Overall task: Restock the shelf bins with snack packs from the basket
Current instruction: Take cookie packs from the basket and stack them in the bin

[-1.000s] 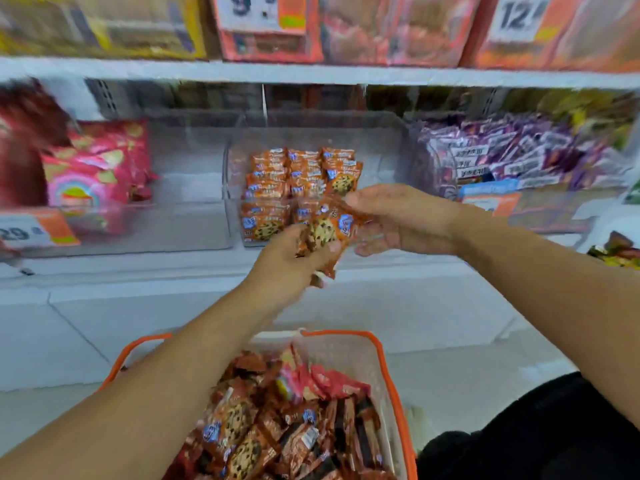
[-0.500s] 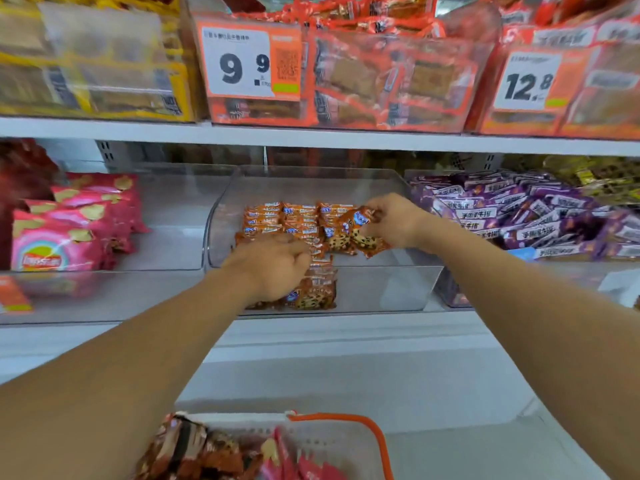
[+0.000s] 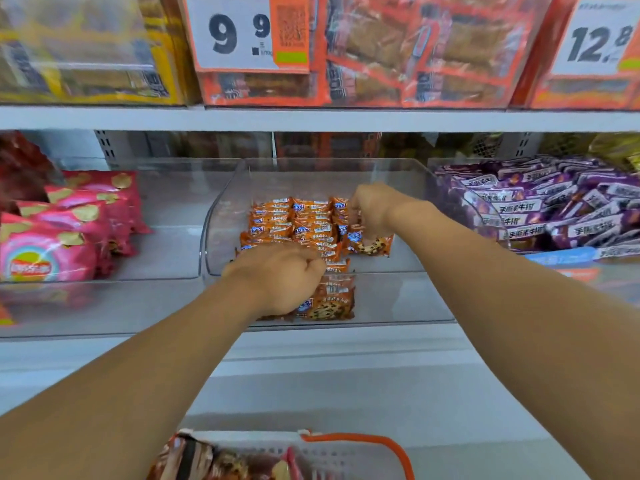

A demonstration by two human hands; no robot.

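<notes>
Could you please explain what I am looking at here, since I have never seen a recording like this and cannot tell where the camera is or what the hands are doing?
There is no machine here: a person wears one wide-angle camera on the head, looking forward and down, so both bare arms reach into the picture from below. They face a shop shelf with clear bins. The middle bin holds rows of orange cookie packs. The left hand is curled at the front of that pile, apparently on a pack, though its fingers are hidden. The right hand pinches one cookie pack and sets it at the right of the rows. The left bin has pink chip bags, the right one purple packs. Price tags hang above. The orange-rimmed basket of more packs sits at the bottom.
</notes>
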